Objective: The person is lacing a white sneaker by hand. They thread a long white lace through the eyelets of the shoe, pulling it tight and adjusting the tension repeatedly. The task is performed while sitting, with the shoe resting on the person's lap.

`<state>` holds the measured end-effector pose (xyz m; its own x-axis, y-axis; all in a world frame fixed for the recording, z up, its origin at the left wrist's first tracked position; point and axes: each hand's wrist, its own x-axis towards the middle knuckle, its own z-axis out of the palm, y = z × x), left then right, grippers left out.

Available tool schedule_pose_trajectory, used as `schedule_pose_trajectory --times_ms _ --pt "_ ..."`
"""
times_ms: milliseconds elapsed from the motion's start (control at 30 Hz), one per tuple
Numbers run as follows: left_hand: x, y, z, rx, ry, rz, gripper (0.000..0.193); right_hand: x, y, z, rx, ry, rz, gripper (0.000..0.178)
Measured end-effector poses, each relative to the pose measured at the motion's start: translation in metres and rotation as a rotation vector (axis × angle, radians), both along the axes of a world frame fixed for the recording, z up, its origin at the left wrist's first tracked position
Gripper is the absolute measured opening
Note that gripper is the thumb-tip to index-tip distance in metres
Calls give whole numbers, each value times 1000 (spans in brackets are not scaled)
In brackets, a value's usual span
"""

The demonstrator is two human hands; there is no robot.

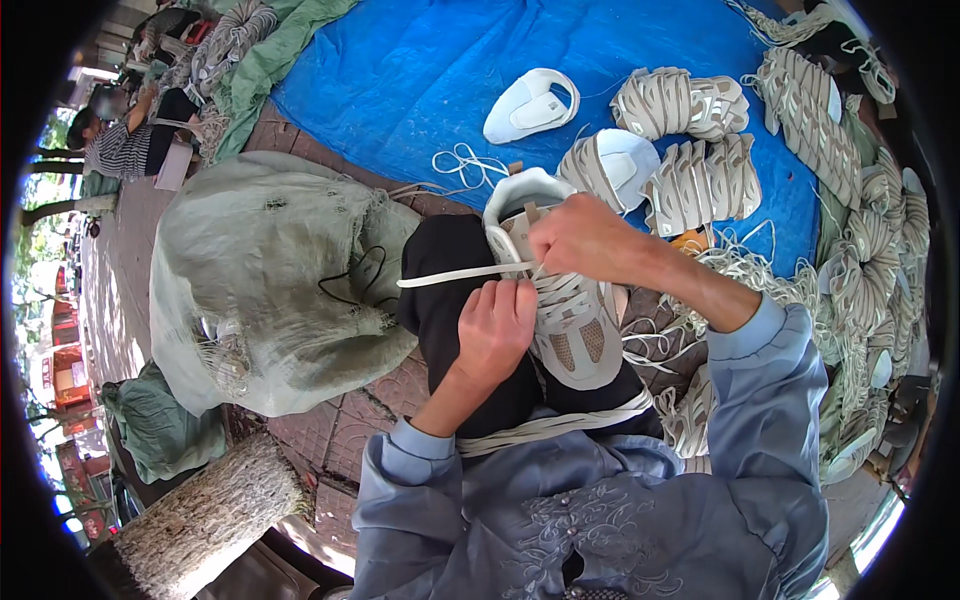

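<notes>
A white and beige shoe upper (578,355) with mesh panels rests across my black-trousered legs, its collar pointing away from me. A flat white shoelace (450,275) crosses its eyelets and one length stretches left over my knee. My left hand (497,330) is closed beside the eyelet rows, its fingertips pinching the lace. Over the tongue, my right hand (590,240) is closed with its fingers bent down to the lace near the upper eyelets. Its fingertips are partly hidden. A bundle of white laces (560,425) lies across my lap.
Nested stacks of shoe uppers (700,180) and a single upper (532,104) lie on a blue tarp (400,70). Loose laces (760,285) and more uppers (865,260) pile up at right. A large pale sack (270,290) stands left. Another person (120,140) sits far left.
</notes>
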<state>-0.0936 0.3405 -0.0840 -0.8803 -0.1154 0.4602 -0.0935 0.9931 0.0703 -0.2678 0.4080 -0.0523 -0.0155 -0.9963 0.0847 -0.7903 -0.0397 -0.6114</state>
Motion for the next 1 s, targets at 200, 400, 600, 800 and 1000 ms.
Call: schedule_pose_trajectory --times_ms 200,400,600,800,1000 --pt "5 11 2 237 -30 43 22 -52 24 -9 387 -808 -446 6" --pt "-7 -11 22 206 43 -42 27 -44 26 -11 -143 -311 -490 11" --pt "-22 -25 28 90 -165 -115 19 -1 41 -2 -282 35 -60 11" --pt "-25 -31 33 136 -190 -193 16 2 41 -15 -236 299 -69 9" --pt "-12 -38 43 -104 -212 -232 22 -14 50 -14 -332 428 -190 10"
